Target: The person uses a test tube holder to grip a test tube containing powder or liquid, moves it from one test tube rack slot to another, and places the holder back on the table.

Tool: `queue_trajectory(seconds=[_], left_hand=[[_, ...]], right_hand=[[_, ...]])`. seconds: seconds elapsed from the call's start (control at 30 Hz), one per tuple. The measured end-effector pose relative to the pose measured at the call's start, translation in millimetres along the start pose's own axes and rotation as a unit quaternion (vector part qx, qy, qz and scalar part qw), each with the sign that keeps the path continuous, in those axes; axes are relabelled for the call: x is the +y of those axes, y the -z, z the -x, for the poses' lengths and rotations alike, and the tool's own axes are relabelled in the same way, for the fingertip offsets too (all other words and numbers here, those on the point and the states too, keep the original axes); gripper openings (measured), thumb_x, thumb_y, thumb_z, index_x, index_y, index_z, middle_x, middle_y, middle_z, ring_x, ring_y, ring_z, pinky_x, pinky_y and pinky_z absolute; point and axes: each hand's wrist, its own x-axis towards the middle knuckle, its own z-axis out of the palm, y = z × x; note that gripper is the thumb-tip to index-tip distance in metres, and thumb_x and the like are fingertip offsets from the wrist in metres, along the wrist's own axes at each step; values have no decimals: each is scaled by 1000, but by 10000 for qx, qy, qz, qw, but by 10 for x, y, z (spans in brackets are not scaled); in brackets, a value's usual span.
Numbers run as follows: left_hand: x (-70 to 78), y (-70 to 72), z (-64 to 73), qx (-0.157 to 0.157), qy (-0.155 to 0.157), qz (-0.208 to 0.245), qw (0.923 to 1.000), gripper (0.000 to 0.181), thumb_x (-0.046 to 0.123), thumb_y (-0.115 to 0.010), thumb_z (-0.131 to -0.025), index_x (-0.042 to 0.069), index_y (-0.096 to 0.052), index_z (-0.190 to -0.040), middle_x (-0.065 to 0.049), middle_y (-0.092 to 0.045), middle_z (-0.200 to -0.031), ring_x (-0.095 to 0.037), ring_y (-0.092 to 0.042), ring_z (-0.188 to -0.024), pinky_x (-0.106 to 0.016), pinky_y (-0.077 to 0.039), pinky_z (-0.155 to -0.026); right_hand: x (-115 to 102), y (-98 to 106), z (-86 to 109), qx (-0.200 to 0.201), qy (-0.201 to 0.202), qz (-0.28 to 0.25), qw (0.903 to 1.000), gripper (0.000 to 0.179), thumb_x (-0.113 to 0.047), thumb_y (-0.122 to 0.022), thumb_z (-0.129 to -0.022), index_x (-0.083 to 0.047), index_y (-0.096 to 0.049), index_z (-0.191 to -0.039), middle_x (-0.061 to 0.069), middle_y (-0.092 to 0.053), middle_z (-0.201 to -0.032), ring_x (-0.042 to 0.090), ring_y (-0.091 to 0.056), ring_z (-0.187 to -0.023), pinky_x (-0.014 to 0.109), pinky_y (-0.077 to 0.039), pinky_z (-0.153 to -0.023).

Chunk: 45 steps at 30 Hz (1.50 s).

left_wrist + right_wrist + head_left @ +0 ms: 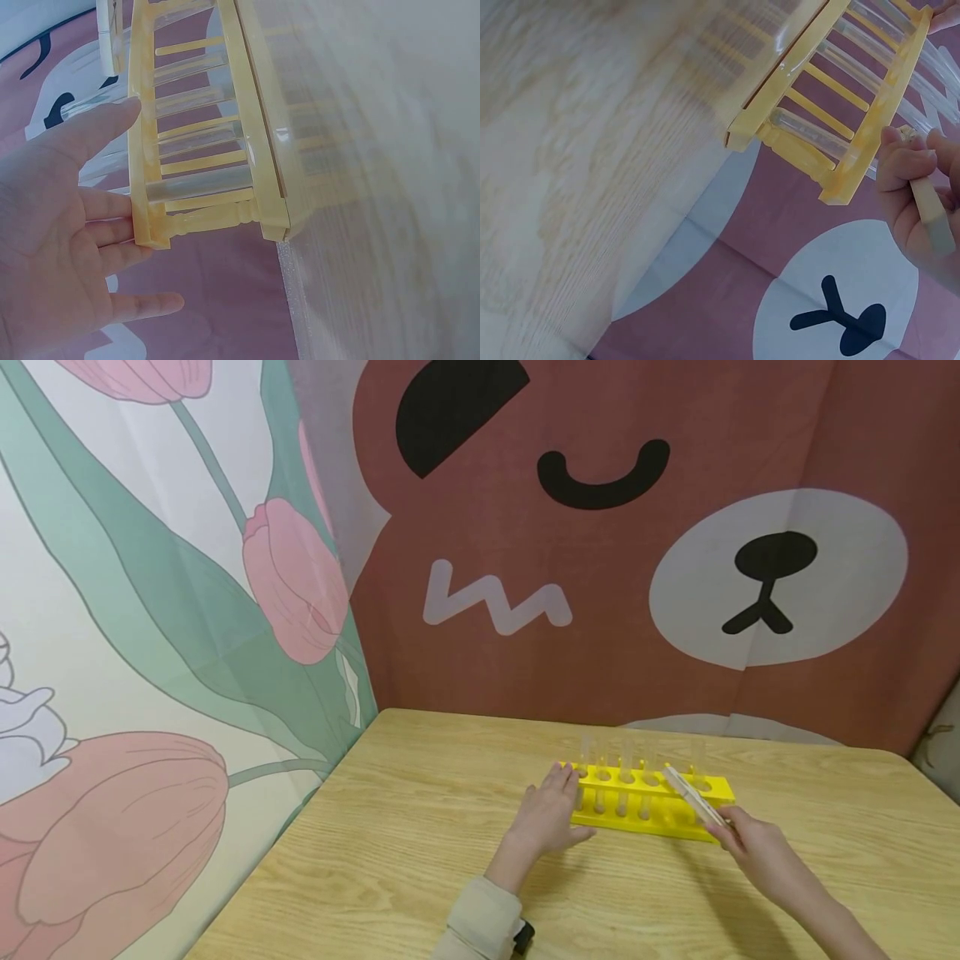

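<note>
A yellow test tube rack point(660, 833) stands on the table, holding several clear test tubes point(627, 760). Most tubes sit toward its left; another test tube point(802, 129) stands in the right end. My left hand point(546, 817) rests its straight fingers at the left end of the upper shelf, and its little finger sticks out apart in the left wrist view. My right hand point(761, 852) grips a wooden test tube clamp point(693, 795) near its rear. The clamp slants up and leftward in front of the upper shelf; whether its tip touches anything I cannot tell.
The rack stands on a wood-grain table point(390, 843). Behind it hangs a brown cloth point(480, 677) with a bear face, and a tulip-printed cloth point(150, 693) hangs at the left. A black band point(523, 937) shows at my left sleeve.
</note>
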Motion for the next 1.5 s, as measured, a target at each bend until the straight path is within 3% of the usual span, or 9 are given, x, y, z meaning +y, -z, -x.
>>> queue_trajectory(seconds=[0.23,0.87,1.2,1.5], left_hand=[[0,3,3,45,-4,22,10000,79,56,-56,-79,9,-32,-139,-2,-27,-143,-15,-19,-132,-41,-37,-93],[-9,8,3,-3,-67,88,9999,78,54,-55,-81,7,-32,-139,-5,-28,-143,-17,-20,-132,-42,-37,-93],[2,8,3,-54,-25,91,9999,79,55,-55,-80,9,-32,-139,-3,-27,-143,-16,-19,-132,-42,-37,-93],[2,-4,1,-54,4,66,10000,79,56,-55,-79,9,-32,-139,-2,-26,-144,-15,-19,-132,-41,-37,-93]], right_hand=[[3,-9,7,47,-21,-25,10000,12,-8,-58,-87,2,-52,-87,-4,-39,-57,2,-25,-43,21,-28,-37],[-38,5,-10,-557,-206,71,9982,12,-7,-55,-88,1,-47,-83,-2,-40,-59,6,-28,-45,21,-29,-39],[-66,9,-13,-631,-253,115,9976,11,-4,-56,-87,1,-47,-82,-2,-37,-58,8,-29,-45,22,-28,-39],[-78,-5,-28,-493,-49,126,9987,10,-1,-58,-84,3,-49,-83,-3,-38,-58,6,-30,-46,21,-29,-39]])
